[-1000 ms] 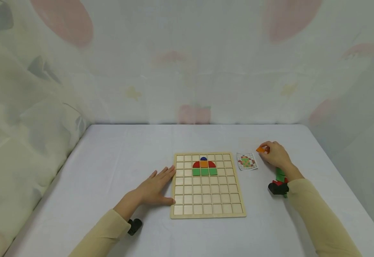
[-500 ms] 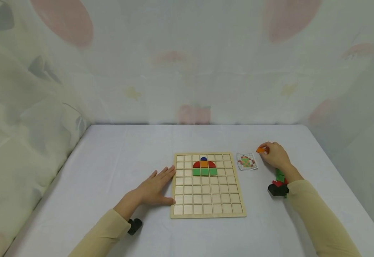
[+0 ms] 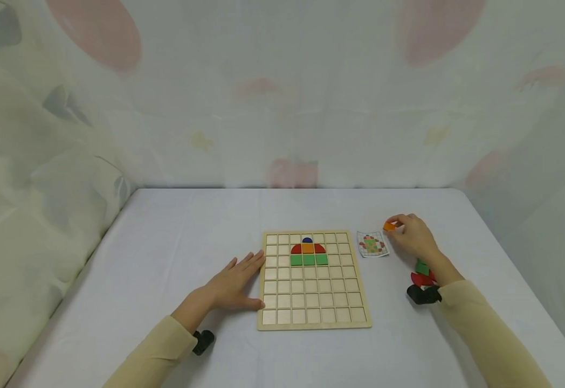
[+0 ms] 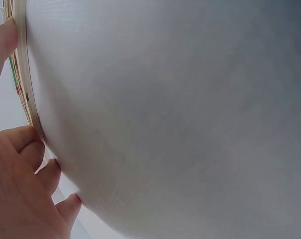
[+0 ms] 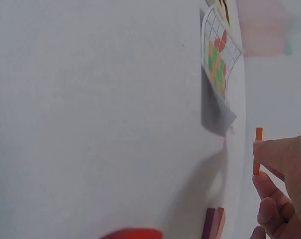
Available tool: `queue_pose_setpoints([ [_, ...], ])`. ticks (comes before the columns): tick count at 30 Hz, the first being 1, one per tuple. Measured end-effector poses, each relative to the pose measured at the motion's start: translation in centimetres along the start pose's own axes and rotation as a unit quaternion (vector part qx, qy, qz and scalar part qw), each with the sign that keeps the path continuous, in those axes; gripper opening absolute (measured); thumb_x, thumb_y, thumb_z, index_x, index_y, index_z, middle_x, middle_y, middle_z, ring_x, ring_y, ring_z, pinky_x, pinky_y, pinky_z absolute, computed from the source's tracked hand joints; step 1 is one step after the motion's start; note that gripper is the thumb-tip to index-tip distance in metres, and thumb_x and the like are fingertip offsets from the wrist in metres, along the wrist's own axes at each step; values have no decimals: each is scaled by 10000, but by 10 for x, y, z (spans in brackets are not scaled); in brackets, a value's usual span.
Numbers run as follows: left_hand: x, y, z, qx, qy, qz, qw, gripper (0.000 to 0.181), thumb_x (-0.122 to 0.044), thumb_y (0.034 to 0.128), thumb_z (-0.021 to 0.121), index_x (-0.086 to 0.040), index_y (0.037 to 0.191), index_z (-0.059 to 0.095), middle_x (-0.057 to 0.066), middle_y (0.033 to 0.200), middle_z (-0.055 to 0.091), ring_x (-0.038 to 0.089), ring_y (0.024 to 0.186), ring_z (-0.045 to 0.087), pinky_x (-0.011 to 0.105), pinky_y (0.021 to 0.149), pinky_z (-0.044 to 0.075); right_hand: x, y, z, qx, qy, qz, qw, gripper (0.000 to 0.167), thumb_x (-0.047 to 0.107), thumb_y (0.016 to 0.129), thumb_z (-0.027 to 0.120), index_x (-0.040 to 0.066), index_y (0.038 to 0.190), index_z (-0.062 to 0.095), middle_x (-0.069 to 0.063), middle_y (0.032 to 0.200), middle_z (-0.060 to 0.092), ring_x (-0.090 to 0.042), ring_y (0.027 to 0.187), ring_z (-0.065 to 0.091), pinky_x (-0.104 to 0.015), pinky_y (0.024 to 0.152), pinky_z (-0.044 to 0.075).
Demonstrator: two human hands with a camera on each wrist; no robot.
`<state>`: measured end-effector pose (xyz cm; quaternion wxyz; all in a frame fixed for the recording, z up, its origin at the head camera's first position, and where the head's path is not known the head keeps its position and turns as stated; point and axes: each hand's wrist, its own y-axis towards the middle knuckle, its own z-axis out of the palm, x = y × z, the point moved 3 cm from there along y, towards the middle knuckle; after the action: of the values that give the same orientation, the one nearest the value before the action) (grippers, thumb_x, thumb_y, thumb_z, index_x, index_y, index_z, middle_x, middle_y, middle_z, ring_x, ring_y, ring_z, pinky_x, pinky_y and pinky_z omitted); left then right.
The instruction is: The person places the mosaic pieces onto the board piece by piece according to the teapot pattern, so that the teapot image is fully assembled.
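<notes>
Pinching orange tile (image 3: 388, 226) in R hand (image 3: 414, 236) near far right corner of card (image 3: 372, 244), toward right edge of desk (image 3: 389, 350), prob. for fine control, & resting spread-fingered L hand (image 3: 234, 283) vs left edge of grid board (image 3: 314, 326), prob. to steady it.

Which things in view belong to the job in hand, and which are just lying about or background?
Job:
- orange tile, pinched by the right hand
- board, touched by the left hand
- placed tiles on it
- card, likely the pattern guide
- loose tiles near the right wrist, probably

Background:
- wrist cameras, worn
- backdrop
- tablecloth
</notes>
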<state>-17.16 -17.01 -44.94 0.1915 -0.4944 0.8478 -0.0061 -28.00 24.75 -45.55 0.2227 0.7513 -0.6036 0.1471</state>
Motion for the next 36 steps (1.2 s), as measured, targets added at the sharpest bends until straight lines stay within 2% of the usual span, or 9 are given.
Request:
queue_pose_setpoints([
  [5, 0, 0, 0, -9, 1, 24, 10000, 1002, -544, 739, 682, -89, 1479, 183, 30, 1550, 130, 249, 1413, 146, 535, 1111, 136, 11, -3, -1, -61, 32, -210, 9998, 332, 94, 823, 627, -35, 1127, 597, -247, 995, 577, -371, 883, 532, -463, 702, 456],
  [16, 1, 1, 0, -21, 2, 44, 10000, 1008, -547, 737, 680, -85, 1479, 179, 31, 1550, 129, 254, 1411, 153, 537, 1109, 141, 37, -8, 7, 266, 283, -324, 9987, 299, 115, 846, 615, -18, 1114, 617, -225, 1054, 567, -369, 992, 519, -520, 834, 441],
  [20, 1, 1, 0, -13, -5, 33, 10000, 1012, -559, 735, 674, -94, 1481, 174, 18, 1551, 120, 247, 1412, 148, 530, 1113, 133, 46, -9, 14, 279, 338, -469, 9979, 294, 122, 835, 628, 0, 1102, 628, -206, 1045, 567, -358, 977, 530, -504, 808, 461],
  [26, 2, 0, 0, -12, -10, 35, 10000, 1013, -561, 734, 673, -94, 1481, 173, 17, 1552, 118, 247, 1412, 148, 530, 1113, 131, 67, -11, 25, 206, 322, -919, 9950, 255, 127, 817, 658, 27, 1052, 662, -158, 986, 600, -305, 902, 566, -450, 761, 476],
  [30, 3, 0, 0, -15, 6, 30, 10000, 1009, -564, 738, 667, -100, 1483, 170, 13, 1552, 116, 244, 1413, 145, 531, 1114, 126, 83, -13, 35, 355, 290, -1048, 9934, 256, 158, 819, 667, 47, 1050, 661, -108, 964, 604, -240, 856, 558, -391, 735, 475],
  [36, 3, 0, -1, -11, 19, 34, 10000, 1011, -575, 738, 660, -103, 1484, 167, 9, 1552, 114, 241, 1414, 141, 532, 1114, 124, 107, -17, 49, 616, 290, -1094, 9917, 246, 181, 810, 672, 92, 1038, 651, -62, 964, 597, -223, 877, 544, -390, 749, 470],
])
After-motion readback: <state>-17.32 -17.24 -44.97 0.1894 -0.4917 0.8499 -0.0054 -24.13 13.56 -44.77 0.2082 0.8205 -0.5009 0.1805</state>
